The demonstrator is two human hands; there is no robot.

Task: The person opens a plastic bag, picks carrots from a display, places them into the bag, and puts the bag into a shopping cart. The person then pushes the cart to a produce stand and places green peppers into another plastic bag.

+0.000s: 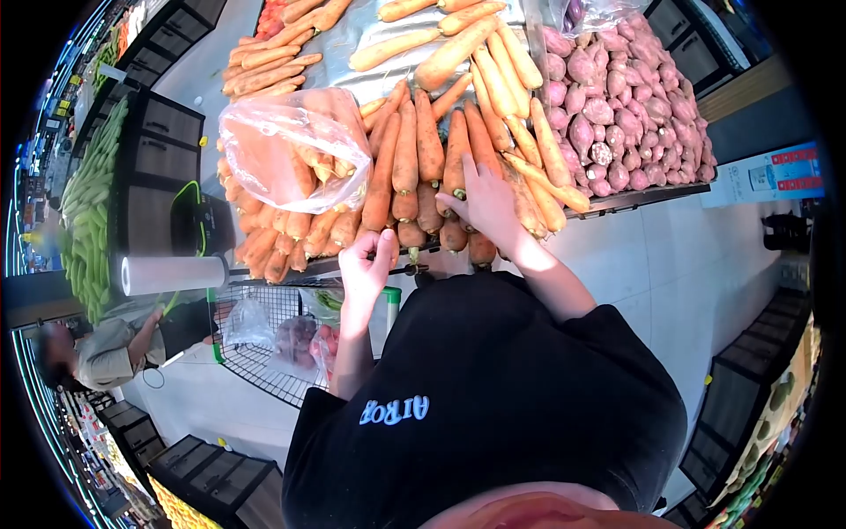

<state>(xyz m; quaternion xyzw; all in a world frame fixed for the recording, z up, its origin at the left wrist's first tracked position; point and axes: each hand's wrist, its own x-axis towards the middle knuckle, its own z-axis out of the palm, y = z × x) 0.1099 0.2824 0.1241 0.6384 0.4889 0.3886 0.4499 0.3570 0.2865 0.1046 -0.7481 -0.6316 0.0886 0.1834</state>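
Presently, carrots (429,141) are lying at twelve o'clock, the right hand (489,204) resting on them, its grip sitting wide; the left hand (367,262) is sitting curled by their near edge, its hold unclear. Sweet potatoes (621,115) are lying toward two.

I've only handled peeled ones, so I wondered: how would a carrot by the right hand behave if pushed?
The carrot would probably be stiff, being thick and straight. Its rounded sides might let it roll, though neighbouring carrots alongside could check that. Its dull, marked skin suggests little slipperiness.
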